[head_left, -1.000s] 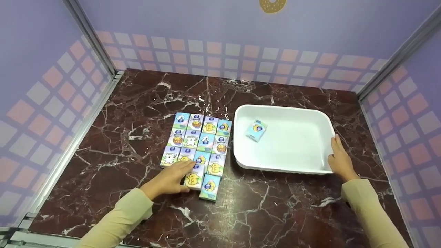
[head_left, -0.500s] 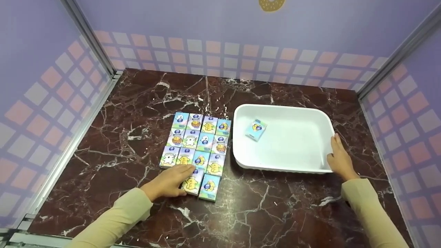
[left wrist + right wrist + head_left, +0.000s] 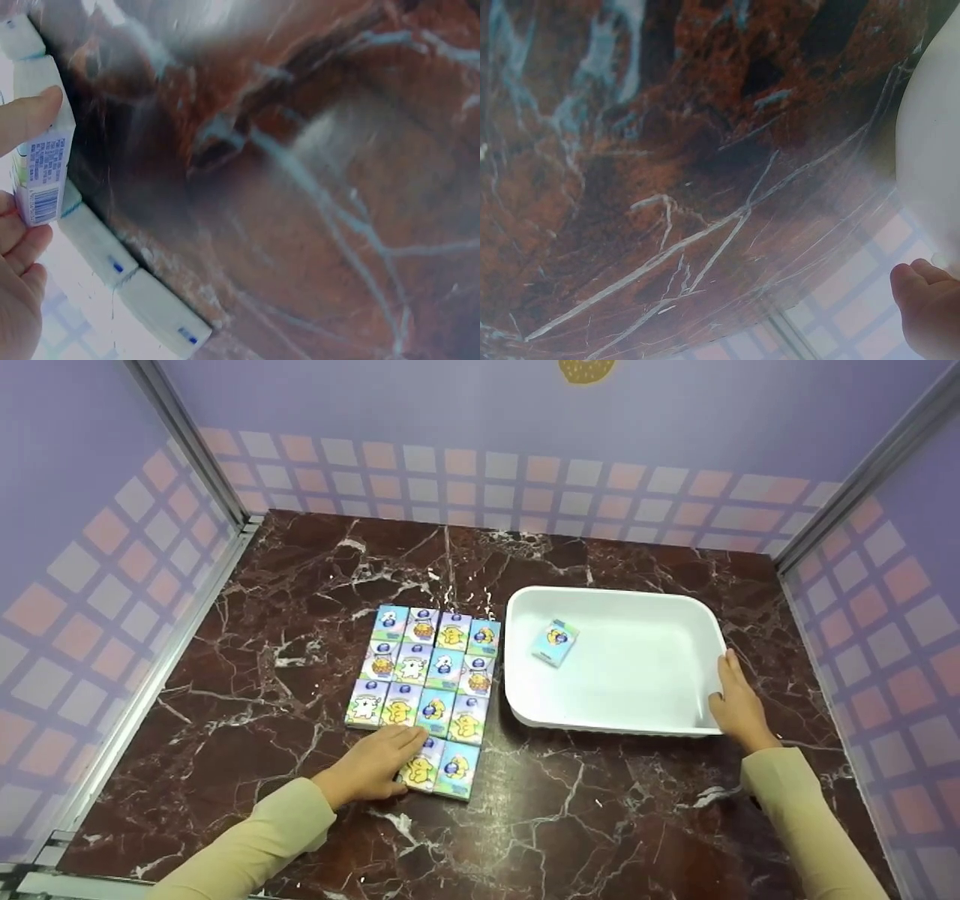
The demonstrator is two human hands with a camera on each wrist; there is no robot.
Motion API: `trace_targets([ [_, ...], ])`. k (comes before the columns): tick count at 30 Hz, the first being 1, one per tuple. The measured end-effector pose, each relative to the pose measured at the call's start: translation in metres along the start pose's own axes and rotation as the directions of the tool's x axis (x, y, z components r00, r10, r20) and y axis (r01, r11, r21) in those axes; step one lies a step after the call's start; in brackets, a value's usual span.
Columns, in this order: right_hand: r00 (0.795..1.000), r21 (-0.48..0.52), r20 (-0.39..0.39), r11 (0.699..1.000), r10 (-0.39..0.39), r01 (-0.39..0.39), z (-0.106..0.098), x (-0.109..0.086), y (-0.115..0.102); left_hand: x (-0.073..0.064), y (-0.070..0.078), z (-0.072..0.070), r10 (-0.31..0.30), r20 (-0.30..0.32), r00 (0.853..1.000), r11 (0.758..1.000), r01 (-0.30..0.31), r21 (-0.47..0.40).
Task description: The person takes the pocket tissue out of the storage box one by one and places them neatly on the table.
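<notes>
My left hand (image 3: pixel 375 763) pinches a tissue pack (image 3: pixel 420 771) with a yellow cartoon figure, at the near end of a block of packs. In the left wrist view the thumb (image 3: pixel 34 116) lies on one side of that pack (image 3: pixel 46 161), fingers on the other, and its barcode shows. Several more cartoon tissue packs (image 3: pixel 412 666) lie side by side in rows beyond the hand. My right hand (image 3: pixel 739 705) holds the right rim of a white plastic tub (image 3: pixel 615 727). One light-blue tissue pack (image 3: pixel 555 643) lies tilted in the tub's left part.
The tub stands just right of the pack block, on a dark red marbled tabletop (image 3: pixel 525 832). Lilac panels (image 3: pixel 480 420) with a checked band enclose the back and sides. A metal rail (image 3: pixel 150 697) runs along the left edge.
My left hand has drawn the yellow-figure pack nearer and to the left, then set it level beside the blue pack in the nearest row. The right hand stays on the tub.
</notes>
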State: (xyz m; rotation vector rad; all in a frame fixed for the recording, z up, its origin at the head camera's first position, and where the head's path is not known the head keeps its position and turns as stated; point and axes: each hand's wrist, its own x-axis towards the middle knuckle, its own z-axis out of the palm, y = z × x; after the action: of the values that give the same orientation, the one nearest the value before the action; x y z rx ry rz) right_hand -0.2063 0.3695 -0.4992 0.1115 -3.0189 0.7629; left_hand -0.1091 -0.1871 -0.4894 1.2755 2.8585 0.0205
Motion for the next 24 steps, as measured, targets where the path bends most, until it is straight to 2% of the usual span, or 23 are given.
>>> trace_targets([
  [6, 1.0, -0.002, 0.011, 1.0, 0.011, -0.011, 0.0, 0.0, 0.0, -0.001, 0.006, 0.006, -0.023, -0.013, 1.0, 0.998, 0.024, 0.065],
  [13, 1.0, 0.001, 0.006, 1.0, 0.002, -0.002, 0.002, 0.0, 0.001, 0.002, 0.012, 0.005, -0.032, 0.008, 0.999, 0.982, 0.03, 0.185],
  [18, 1.0, 0.016, 0.019, 1.0, -0.004, 0.003, 0.002, -0.002, 0.001, 0.004, 0.017, 0.007, -0.074, 0.045, 0.996, 0.977, 0.063, 0.203],
  [24, 1.0, 0.021, 0.015, 1.0, -0.009, 0.009, 0.001, -0.001, 0.001, 0.008, 0.022, 0.008, -0.144, 0.049, 0.988, 0.969, 0.131, 0.209],
])
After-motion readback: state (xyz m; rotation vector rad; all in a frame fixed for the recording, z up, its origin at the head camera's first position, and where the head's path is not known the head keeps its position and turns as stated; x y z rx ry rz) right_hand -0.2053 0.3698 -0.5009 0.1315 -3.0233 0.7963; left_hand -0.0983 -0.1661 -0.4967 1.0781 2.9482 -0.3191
